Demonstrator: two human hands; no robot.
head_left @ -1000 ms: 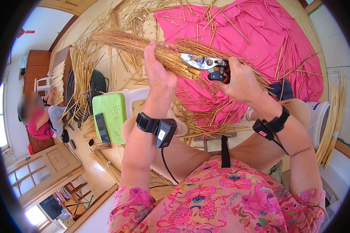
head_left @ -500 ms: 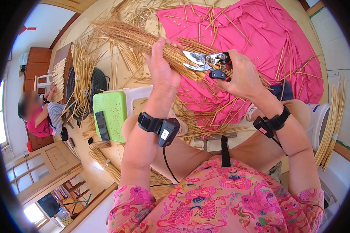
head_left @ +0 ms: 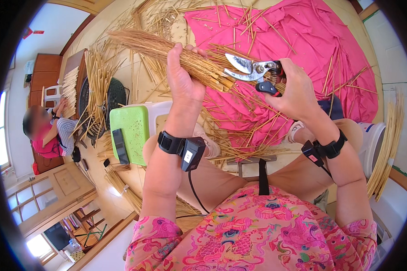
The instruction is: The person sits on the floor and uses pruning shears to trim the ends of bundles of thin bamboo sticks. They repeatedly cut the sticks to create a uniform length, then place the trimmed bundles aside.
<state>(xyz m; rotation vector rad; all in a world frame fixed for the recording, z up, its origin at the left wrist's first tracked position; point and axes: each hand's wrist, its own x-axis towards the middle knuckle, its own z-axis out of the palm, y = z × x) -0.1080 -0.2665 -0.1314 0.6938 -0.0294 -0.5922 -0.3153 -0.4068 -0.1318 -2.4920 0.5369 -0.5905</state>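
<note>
My left hand (head_left: 186, 77) is wrapped round a bundle of broom straw (head_left: 156, 47), its fine brushy tips pointing to the far left and its cut stalk ends to the right. In my right hand (head_left: 297, 88) is a pair of pruning shears (head_left: 253, 70) with red and black handles. The blades are spread apart and point left, just beside the stalk ends. Between blades and stalks there seems to be little or no gap. Behind both lies a pink cloth (head_left: 276, 31) strewn with loose stalks.
Left of my legs stands a green-topped stool (head_left: 135, 119) with a phone (head_left: 120, 147) on it. Beyond it is a dark basket (head_left: 115, 97) with a stalk bundle (head_left: 97, 81). A person (head_left: 47, 131) sits far left. At right, a stalk bundle (head_left: 388, 144) leans by a white bucket (head_left: 371, 142).
The shears in my right hand have drawn back to the right, off the stalks. My left hand and the straw bundle have shifted slightly left.
</note>
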